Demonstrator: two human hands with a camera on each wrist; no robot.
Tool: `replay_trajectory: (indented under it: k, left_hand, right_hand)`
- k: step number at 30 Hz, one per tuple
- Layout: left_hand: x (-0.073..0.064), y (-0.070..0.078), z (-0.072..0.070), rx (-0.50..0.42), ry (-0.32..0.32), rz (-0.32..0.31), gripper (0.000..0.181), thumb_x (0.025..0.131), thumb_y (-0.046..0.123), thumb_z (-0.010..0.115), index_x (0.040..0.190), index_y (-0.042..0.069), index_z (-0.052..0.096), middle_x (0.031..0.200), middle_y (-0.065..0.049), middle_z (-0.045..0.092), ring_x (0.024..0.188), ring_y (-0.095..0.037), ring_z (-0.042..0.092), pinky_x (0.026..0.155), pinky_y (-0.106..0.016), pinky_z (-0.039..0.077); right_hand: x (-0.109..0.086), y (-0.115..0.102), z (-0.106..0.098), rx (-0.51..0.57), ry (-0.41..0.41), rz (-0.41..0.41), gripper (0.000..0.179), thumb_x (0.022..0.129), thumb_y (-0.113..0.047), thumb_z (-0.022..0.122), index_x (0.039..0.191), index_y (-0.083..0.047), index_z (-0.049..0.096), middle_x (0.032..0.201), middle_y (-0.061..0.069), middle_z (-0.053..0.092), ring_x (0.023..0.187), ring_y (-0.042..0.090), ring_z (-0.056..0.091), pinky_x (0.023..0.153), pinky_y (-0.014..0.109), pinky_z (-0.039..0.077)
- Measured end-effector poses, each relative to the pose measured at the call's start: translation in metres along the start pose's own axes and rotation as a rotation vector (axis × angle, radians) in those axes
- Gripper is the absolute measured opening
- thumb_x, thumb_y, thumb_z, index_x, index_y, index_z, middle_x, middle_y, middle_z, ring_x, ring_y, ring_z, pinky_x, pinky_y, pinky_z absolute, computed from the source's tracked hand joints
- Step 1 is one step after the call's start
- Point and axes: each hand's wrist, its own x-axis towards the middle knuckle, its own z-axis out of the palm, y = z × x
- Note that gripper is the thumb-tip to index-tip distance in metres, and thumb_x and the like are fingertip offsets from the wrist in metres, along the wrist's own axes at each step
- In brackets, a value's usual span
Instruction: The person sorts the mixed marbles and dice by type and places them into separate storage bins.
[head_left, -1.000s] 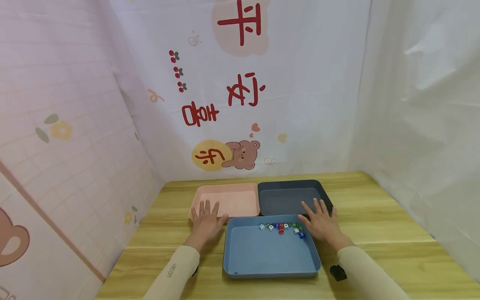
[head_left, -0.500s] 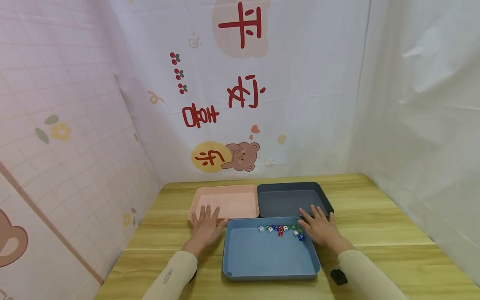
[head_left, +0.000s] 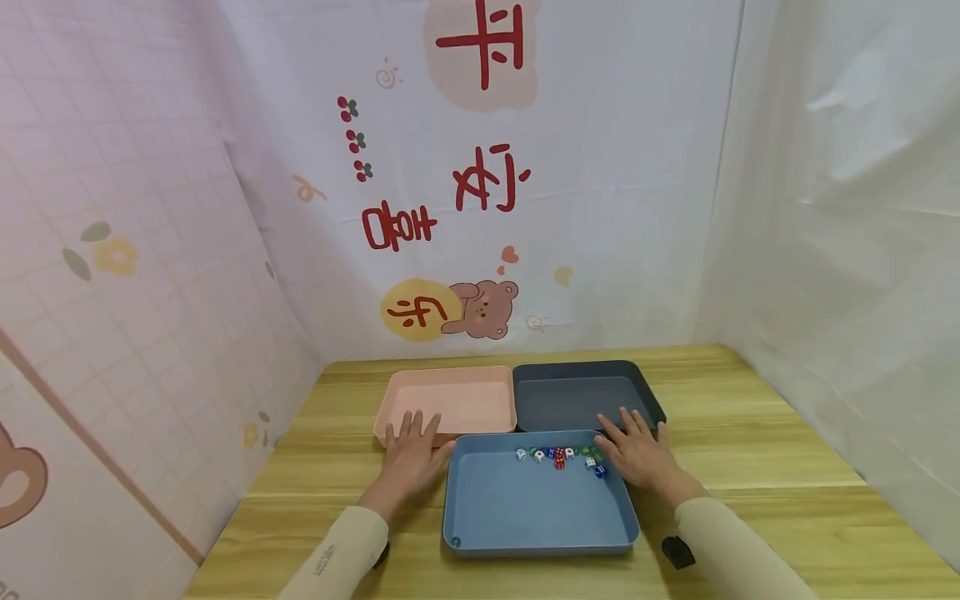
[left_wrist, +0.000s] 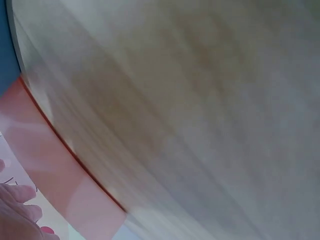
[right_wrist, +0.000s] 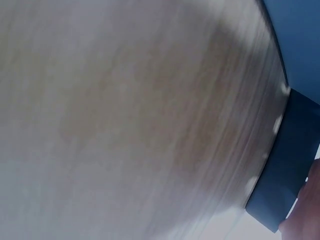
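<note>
My left hand [head_left: 408, 460] lies with spread, straight fingers over the near left edge of the pink tray [head_left: 472, 408], its thumb by the blue tray's corner. On the other side, my right hand [head_left: 641, 457] spreads its fingers over the near right edge of the dark blue tray [head_left: 577, 398], thumb at the light blue tray's rim. Neither hand grips anything. Inside the light blue tray [head_left: 536, 517], red [head_left: 559, 463], white [head_left: 521, 454], blue [head_left: 600, 472] and green dice [head_left: 597, 455] gather along the far edge. One small bluish piece [head_left: 455, 542] sits in its near left corner.
Pink and dark trays stand side by side behind the light blue one on a wood-grain table [head_left: 757, 467]. Printed white sheeting [head_left: 615, 208] hangs behind and at both sides. A black device [head_left: 678, 552] is at the right wrist.
The small bluish piece has shifted left into the light blue tray's near corner. Both hands have drawn back slightly toward me, fingers still spread. The trays and the other dice keep their places.
</note>
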Motion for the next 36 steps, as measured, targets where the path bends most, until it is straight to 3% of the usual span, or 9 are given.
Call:
replay_trajectory:
  k: [9, 19, 24, 30, 36]
  left_hand:
    - [-0.008, 0.002, -0.012, -0.108, -0.017, 0.053, 0.067, 0.099, 0.047, 0.056, 0.151, 0.007, 0.042, 0.156, -0.029, 0.027, 0.147, -0.045, 0.014, 0.112, -0.069, 0.006]
    - [-0.009, 0.013, -0.033, -0.185, -0.143, 0.263, 0.065, 0.089, 0.042, 0.073, 0.144, 0.013, 0.053, 0.155, -0.023, 0.034, 0.147, -0.043, 0.016, 0.114, -0.066, 0.006]
    - [-0.009, 0.024, -0.042, -0.156, -0.216, 0.345, 0.06, 0.084, 0.039, 0.079, 0.136, 0.016, 0.062, 0.152, -0.018, 0.041, 0.147, -0.039, 0.022, 0.115, -0.064, 0.009]
    - [-0.01, 0.036, -0.045, -0.042, -0.313, 0.426, 0.054, 0.082, 0.045, 0.08, 0.128, 0.021, 0.068, 0.149, -0.012, 0.045, 0.144, -0.034, 0.029, 0.115, -0.061, 0.014]
    - [-0.011, 0.04, -0.044, 0.037, -0.346, 0.507, 0.051, 0.079, 0.047, 0.081, 0.123, 0.026, 0.07, 0.145, -0.011, 0.05, 0.141, -0.033, 0.034, 0.114, -0.06, 0.018]
  right_hand:
    - [0.0, -0.003, -0.006, -0.014, 0.005, -0.003, 0.061, 0.105, -0.05, 0.037, 0.153, -0.012, 0.04, 0.154, 0.031, 0.029, 0.141, 0.053, 0.021, 0.104, 0.078, 0.009]
    - [0.0, 0.0, -0.006, 0.0, -0.009, 0.005, 0.061, 0.105, -0.049, 0.037, 0.154, -0.012, 0.038, 0.155, 0.031, 0.027, 0.142, 0.053, 0.019, 0.104, 0.078, 0.007]
    - [-0.001, 0.001, -0.004, 0.012, -0.021, 0.011, 0.061, 0.105, -0.049, 0.037, 0.154, -0.012, 0.038, 0.155, 0.031, 0.026, 0.142, 0.053, 0.019, 0.104, 0.078, 0.007]
    - [-0.003, 0.0, -0.003, 0.019, -0.012, 0.01, 0.061, 0.105, -0.049, 0.038, 0.153, -0.012, 0.039, 0.154, 0.032, 0.027, 0.142, 0.054, 0.019, 0.104, 0.079, 0.007]
    - [-0.002, -0.001, -0.001, 0.016, -0.01, 0.003, 0.061, 0.105, -0.05, 0.037, 0.153, -0.012, 0.039, 0.154, 0.031, 0.027, 0.142, 0.053, 0.02, 0.104, 0.079, 0.007]
